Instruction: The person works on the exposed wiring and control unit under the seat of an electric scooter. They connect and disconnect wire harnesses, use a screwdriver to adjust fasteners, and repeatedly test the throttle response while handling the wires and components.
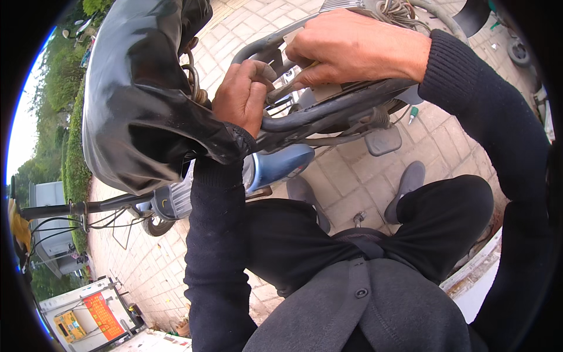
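Observation:
Both my hands are over the bare black tube frame (328, 114) of a scooter or electric bike. My left hand (243, 97) has its fingers curled beside the upper tube, near the black seat cover. My right hand (352, 50) reaches in from the right, thumb and fingers pinched together. Between the two hands runs a thin grey-brown strip or wire (283, 91), its ends hidden by the fingers. What kind of piece it is cannot be made out. A large glossy black cover (135, 100) bulges beside my left wrist and overlaps it.
Below the frame hang a grey pedal-like block (384, 142) and a blue plastic part (284, 167). Bundled wires (402, 13) lie at the upper right. A green-capped small bottle (413, 114) is on the paving. My grey shoes (409, 186) stand below. At lower left is a white cart (88, 317).

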